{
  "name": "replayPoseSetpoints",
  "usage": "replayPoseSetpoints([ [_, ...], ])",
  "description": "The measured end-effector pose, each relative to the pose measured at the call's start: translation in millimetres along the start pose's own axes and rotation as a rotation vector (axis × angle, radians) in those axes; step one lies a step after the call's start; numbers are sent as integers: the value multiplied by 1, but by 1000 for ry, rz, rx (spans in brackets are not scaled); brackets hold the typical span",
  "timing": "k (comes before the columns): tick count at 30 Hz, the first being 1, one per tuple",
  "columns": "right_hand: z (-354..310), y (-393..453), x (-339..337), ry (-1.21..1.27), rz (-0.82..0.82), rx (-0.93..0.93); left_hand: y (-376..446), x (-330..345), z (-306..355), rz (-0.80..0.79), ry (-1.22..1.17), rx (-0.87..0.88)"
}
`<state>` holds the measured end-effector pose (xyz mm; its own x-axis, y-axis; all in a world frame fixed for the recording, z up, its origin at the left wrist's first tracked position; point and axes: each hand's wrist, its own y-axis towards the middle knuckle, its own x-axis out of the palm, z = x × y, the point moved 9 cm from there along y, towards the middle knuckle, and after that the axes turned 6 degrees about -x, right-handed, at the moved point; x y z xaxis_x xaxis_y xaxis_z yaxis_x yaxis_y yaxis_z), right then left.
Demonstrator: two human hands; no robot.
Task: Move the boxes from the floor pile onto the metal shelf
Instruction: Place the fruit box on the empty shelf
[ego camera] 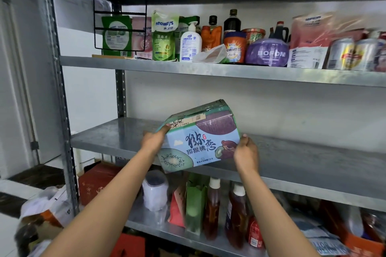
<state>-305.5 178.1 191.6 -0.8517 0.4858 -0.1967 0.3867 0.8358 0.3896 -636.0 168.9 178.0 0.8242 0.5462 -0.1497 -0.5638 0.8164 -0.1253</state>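
I hold a blue and green kiwi-fruit box [200,137] with both hands, tilted, over the front edge of the middle metal shelf [313,158]. My left hand [154,140] grips its left top corner. My right hand [246,152] clasps its right lower edge. The shelf board behind the box is bare. A red box [94,181] and a torn cardboard box [52,206] lie low at the left by the shelf post.
The upper shelf [208,69] is crowded with refill pouches, bottles, a purple tub and cans. The lower shelf [167,227] holds bottles, a clear jar and bags. A steel upright [60,98] stands at the left beside a white wall.
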Motion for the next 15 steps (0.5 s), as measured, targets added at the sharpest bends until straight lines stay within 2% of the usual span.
replayPoseSetpoints([
  [3,-3,-1,5,114,-1,24,6,5,-2,-65,-186,-5],
  [5,-2,-1,13,134,-102,107,7,5,-2,-85,-212,16],
  [10,2,-4,38,180,-291,202,2,-4,5,-22,-217,116],
  [15,-1,-9,55,258,-292,194,-5,-20,7,35,-246,176],
])
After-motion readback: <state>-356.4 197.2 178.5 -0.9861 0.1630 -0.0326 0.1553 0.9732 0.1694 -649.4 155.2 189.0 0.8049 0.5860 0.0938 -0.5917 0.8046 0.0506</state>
